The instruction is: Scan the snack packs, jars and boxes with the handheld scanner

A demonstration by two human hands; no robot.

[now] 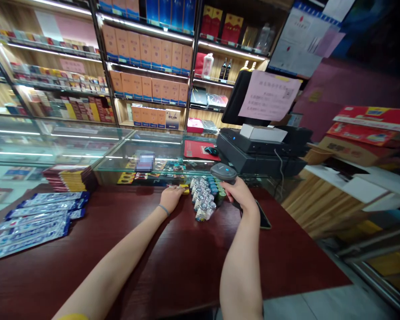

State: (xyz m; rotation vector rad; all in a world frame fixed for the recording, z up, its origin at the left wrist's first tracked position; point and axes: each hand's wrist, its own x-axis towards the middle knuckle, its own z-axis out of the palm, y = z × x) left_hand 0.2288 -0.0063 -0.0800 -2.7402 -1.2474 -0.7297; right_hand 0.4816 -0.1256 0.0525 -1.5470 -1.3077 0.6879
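- Our right hand [242, 193] has its fingers wrapped round the handle of the scanner [224, 170]; the head juts out above them, angled over the cans [202, 198]. We judge that this grip keeps the head clear and easy to aim.
- Our left hand [170, 198] lies with its fingers over the yellow pack [185, 189]. Whether they grasp it or merely press it we cannot tell; either way, we think the touch would steady it.
- The cans stand in close rows between our two sets of fingers, right beside the pack and below the scanner. We suppose they are bunched so that none strays and both hands reach them.
- Just below our right fingers, partly hidden by the forearm, a dark tablet-like slab [264, 217] lies flat on the bench [186, 262].
- Well to the left of our left fingers lie the blue packets [36, 218], fanned and overlapping, with the stacked boxes [76, 178] behind them; probably set aside there to leave room around our hands.
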